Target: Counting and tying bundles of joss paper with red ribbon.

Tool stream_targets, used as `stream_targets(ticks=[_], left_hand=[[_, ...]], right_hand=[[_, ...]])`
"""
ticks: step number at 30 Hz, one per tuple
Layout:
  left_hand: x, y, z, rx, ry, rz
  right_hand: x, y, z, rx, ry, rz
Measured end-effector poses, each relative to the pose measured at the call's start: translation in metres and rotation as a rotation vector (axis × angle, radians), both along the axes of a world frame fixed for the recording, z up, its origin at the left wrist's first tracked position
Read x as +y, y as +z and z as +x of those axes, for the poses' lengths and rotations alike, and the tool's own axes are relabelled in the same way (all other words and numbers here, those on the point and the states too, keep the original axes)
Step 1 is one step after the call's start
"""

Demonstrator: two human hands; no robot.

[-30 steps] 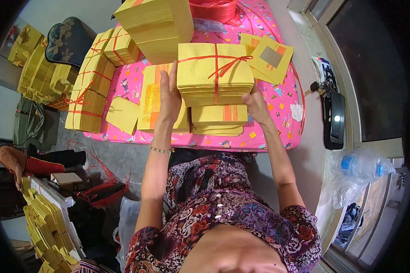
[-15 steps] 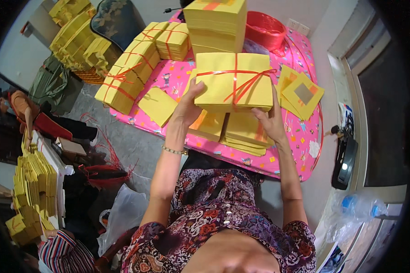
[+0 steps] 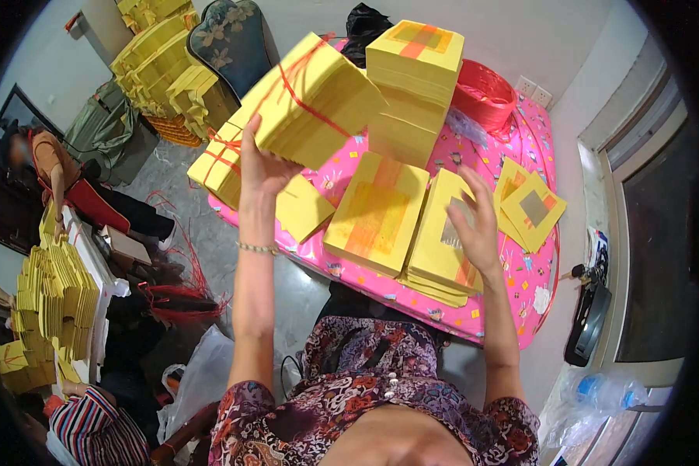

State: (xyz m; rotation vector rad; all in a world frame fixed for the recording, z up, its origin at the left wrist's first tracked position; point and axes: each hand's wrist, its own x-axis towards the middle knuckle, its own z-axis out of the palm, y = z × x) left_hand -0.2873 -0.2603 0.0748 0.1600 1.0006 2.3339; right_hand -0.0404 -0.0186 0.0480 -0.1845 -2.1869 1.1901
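My left hand (image 3: 268,167) holds a thick bundle of yellow paper (image 3: 314,105), tied crosswise with red plastic ribbon. The bundle is tilted at the back left, over a row of tied yellow bundles (image 3: 213,172). Apart from it, my right hand (image 3: 476,227) hangs with its fingers spread and nothing in them, over a low stack of yellow paper (image 3: 435,260). Beside that stack lies another with an orange stripe (image 3: 369,221). Behind them rises a tall yellow paper stack (image 3: 412,85). A single yellow piece (image 3: 307,210) lies partly behind my left wrist.
A pink patterned cover (image 3: 512,318) lies over the table. Toward its right edge are loose yellow sheets (image 3: 537,210); a red ribbon coil (image 3: 485,101) sits farther back. A chair (image 3: 233,46) stands behind. On the left, two people are beside piled yellow paper (image 3: 58,295).
The tied bundle has gone from in front of me to the back left, now in my left hand only. My right hand has let go, and the low stacks are uncovered.
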Motion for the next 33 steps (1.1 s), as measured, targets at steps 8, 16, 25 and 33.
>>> stream_targets(ticks=[8, 16, 25, 33], left_hand=[[0.043, 0.03, -0.135, -0.145, 0.229, -0.12], [0.094, 0.011, -0.214, -0.096, 0.254, -0.136], [0.118, -0.021, -0.263, -0.148, 0.323, -0.269], [0.054, -0.034, -0.325, 0.272, 0.034, -0.497]], right_hand=[[0.051, -0.085, 0.086, -0.097, -0.358, -0.078], [0.026, -0.088, 0.097, -0.289, -0.467, 0.009], [0.023, -0.091, 0.101, -0.353, -0.49, 0.126], [0.028, -0.09, 0.094, -0.349, -0.428, 0.195]])
